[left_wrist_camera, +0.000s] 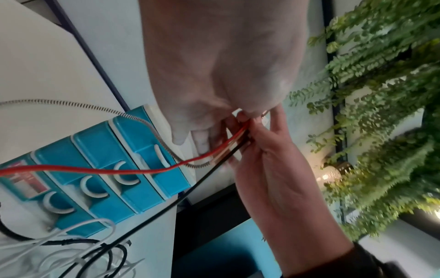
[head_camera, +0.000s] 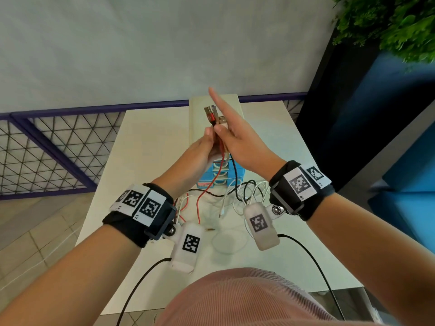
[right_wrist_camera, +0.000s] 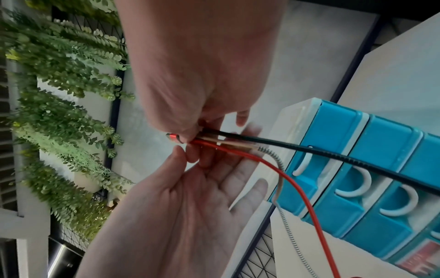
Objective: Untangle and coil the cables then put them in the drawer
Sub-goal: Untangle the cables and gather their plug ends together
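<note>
Currently white table sits under both hands, blue drawer unit directly below them, drawers closed. Loose tangle of white and black cables lies on the table below the right wrist. Left hand is palm-up, thumb and fingers pinching a raised bundle: red cable, black cable, braided cable. Right hand pinches the plug ends with its thumb, index finger straight up.

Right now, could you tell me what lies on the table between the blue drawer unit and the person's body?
A tangle of white cables and black cables, plus the red cable; the head view shows it before the drawer unit.
</note>
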`<state>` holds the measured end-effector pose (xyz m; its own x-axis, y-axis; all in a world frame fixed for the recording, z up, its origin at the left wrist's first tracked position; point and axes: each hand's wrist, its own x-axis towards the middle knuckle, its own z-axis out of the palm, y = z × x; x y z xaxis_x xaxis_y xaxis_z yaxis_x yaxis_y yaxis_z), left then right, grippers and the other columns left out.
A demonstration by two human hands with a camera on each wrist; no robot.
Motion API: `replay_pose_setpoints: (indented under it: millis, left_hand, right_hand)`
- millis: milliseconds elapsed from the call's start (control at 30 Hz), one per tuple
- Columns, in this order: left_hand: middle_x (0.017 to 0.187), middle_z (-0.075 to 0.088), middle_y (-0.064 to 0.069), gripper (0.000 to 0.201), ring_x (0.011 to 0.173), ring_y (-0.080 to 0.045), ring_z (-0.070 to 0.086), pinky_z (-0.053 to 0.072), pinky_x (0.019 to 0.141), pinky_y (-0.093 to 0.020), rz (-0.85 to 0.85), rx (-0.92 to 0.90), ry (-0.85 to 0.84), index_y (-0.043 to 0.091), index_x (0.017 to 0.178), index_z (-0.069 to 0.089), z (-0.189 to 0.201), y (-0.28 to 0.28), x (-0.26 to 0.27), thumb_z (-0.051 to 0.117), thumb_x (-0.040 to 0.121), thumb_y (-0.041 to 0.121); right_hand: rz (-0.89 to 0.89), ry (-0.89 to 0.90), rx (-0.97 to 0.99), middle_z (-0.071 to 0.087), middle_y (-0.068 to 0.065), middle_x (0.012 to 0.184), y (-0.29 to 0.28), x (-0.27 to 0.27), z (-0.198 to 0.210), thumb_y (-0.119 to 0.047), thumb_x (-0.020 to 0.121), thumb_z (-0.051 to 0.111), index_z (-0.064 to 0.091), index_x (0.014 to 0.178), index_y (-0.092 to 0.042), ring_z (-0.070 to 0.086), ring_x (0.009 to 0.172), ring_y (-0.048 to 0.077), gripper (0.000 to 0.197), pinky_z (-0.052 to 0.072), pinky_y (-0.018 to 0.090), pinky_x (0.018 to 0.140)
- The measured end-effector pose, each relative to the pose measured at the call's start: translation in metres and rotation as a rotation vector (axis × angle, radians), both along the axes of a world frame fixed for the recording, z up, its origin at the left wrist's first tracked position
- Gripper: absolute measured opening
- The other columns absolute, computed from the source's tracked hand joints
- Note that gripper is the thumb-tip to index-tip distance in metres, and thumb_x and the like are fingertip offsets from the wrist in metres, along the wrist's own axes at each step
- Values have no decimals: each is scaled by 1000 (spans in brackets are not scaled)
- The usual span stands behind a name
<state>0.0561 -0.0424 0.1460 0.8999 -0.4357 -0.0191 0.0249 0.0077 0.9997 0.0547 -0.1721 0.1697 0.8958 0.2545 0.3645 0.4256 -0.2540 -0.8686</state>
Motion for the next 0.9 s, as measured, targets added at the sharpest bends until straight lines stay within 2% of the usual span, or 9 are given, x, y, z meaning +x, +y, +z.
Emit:
replay_pose_setpoints:
  millis: [167,300,400,500,600,733,800,867,900]
  left_hand:
    - [130,59,-9,57,121,-12,56,38,109,-33,-108,-14,40,12,132,47,3,2,-7,25,94,50]
    - [131,56,-5,46,119,-14,57,41,107,-39,-115,-17,46,14,137,39,-7,2,-8,36,97,36]
    - [96,56,-7,23,87,-19,62,47,93,-44,-65,7,-23,13,118,46,-10,-2,-9,31,103,20]
    - [72,48,1,22,65,-12,57,48,91,-50,-10,49,-24,16,90,46,-10,-3,-12,28,103,16]
    - [71,51,1,26,65,-12,58,48,92,-52,14,84,-42,16,87,47,-8,2,-16,27,103,15]
    - [70,60,1,26,76,-24,62,49,89,-55,34,85,-23,16,88,50,-8,16,-19,28,103,14]
    - [76,62,-4,26,81,-29,61,48,87,-58,38,81,-3,14,92,51,-7,20,-23,28,103,14]
    - [80,64,-5,27,83,-24,63,49,88,-56,50,96,0,14,94,53,-6,24,-25,27,103,12]
    - [81,65,-3,28,85,-20,65,50,91,-53,52,104,-1,15,95,54,-6,25,-27,28,103,12]
  right_hand:
    - [-1,85,110,58,3,82,1,2,-3,7,96,33,39,137,-25,51,65,6,52,45,18,69]
    - [19,210,204,56,14,90,2,-1,-4,6,98,31,39,129,-25,51,58,1,45,44,15,53]
    - [50,252,157,60,17,101,4,-4,-6,1,100,32,39,131,-22,46,44,4,40,37,22,35]
    - [94,358,296,64,13,116,-1,1,-12,-13,102,32,46,129,-25,50,58,16,33,43,26,41]
    - [39,530,374,63,11,100,-7,12,-18,-17,101,30,55,113,-19,61,77,16,28,50,26,63]
    - [119,548,-549,65,7,76,0,24,-33,0,91,43,56,75,-12,61,73,18,24,46,26,69]
    - [159,568,-832,63,23,109,6,21,-51,-3,93,47,58,99,-3,57,95,30,12,42,29,83]
    - [113,500,-954,47,23,139,9,17,-78,-11,94,52,36,140,-1,48,124,38,49,37,38,103]
    - [140,472,-1001,44,22,141,12,16,-91,-15,92,57,32,144,-4,45,128,39,59,37,44,106]
